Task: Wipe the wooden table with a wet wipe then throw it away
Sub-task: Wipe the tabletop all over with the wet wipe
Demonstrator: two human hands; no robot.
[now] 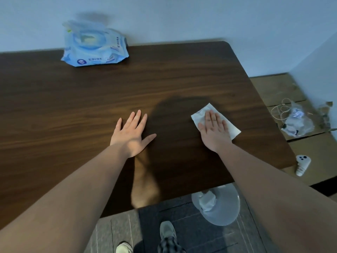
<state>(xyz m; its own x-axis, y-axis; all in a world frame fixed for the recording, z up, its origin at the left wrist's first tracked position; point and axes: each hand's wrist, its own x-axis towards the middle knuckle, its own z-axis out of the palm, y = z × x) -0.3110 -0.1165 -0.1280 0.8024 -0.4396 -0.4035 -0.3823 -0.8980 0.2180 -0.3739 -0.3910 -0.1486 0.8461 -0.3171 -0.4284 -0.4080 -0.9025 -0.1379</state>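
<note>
A dark wooden table (73, 110) fills most of the view. A white wet wipe (199, 114) lies flat on its right half, and my right hand (215, 131) presses on it with the palm down and fingers stretched out. My left hand (132, 133) rests flat on the bare wood to the left of it, fingers spread, holding nothing. A pale blue pack of wet wipes (93, 46) with its flap up sits at the far edge against the wall. A translucent bin (222, 209) with crumpled white paper inside stands on the floor below the table's near right edge.
To the right of the table lies flattened cardboard (277, 88) with a clear plastic bag (297, 121), a thin white cable (279, 110) and a small white tube (302, 165). A grey rug and my shoes (166, 232) show under the near edge. The wall runs behind the table.
</note>
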